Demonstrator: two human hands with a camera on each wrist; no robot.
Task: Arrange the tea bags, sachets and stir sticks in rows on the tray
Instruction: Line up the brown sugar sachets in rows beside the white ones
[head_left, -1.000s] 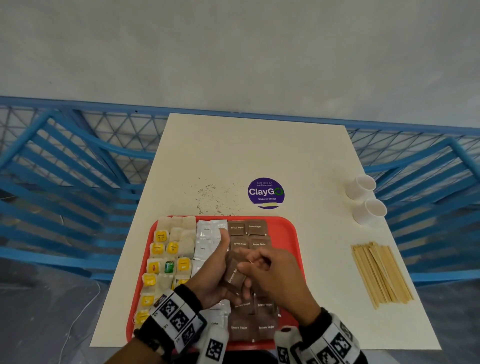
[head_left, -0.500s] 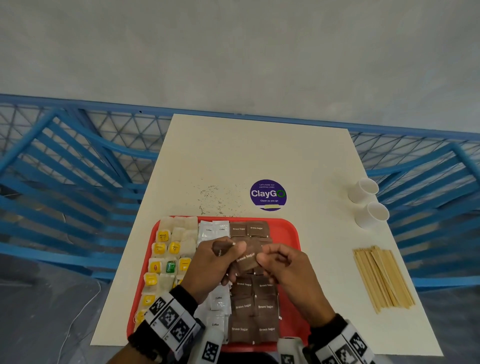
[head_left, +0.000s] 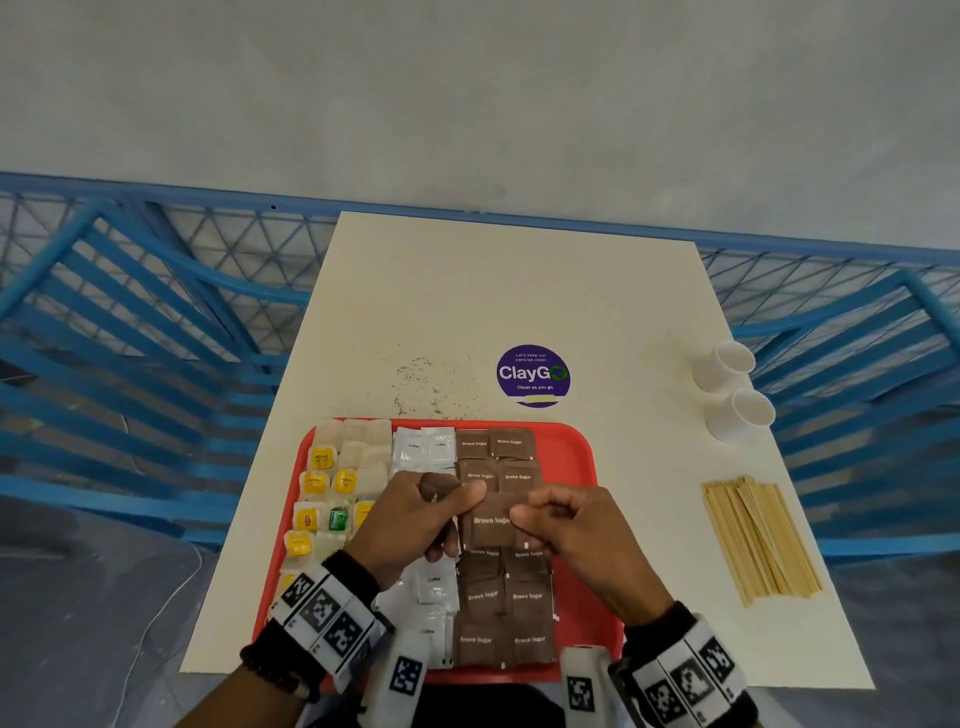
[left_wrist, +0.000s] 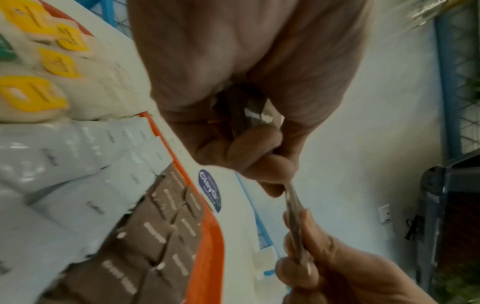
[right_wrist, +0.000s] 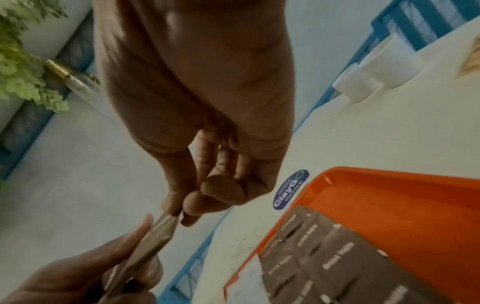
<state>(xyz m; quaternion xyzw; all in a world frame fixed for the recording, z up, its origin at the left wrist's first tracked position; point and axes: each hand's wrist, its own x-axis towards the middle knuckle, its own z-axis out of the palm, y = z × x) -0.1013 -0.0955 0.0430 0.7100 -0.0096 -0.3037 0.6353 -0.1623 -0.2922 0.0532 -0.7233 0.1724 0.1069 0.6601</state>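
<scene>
A red tray (head_left: 571, 452) holds tea bags (head_left: 332, 483) on its left, white coffee sachets (head_left: 423, 447) in the middle and rows of brown sugar sachets (head_left: 493, 444) to their right. Above the tray's middle, both hands pinch one brown sugar sachet (head_left: 491, 522), label up. My left hand (head_left: 467, 506) has its left edge and grips further brown sachets (head_left: 431, 491). My right hand (head_left: 522, 514) pinches the right edge. The wrist views show this sachet (left_wrist: 296, 226) (right_wrist: 155, 236) edge-on between the fingertips. Wooden stir sticks (head_left: 758, 540) lie on the table, right of the tray.
Two white paper cups (head_left: 727, 364) (head_left: 743, 415) stand at the table's right edge, beyond the sticks. A purple round sticker (head_left: 532, 374) and scattered dark crumbs (head_left: 431, 384) lie behind the tray. Blue railings surround the cream table (head_left: 519, 291).
My right hand has drawn one brown sachet out of the stack in my left hand. Both hands have shifted a little farther up the tray, and the sachet now faces up.
</scene>
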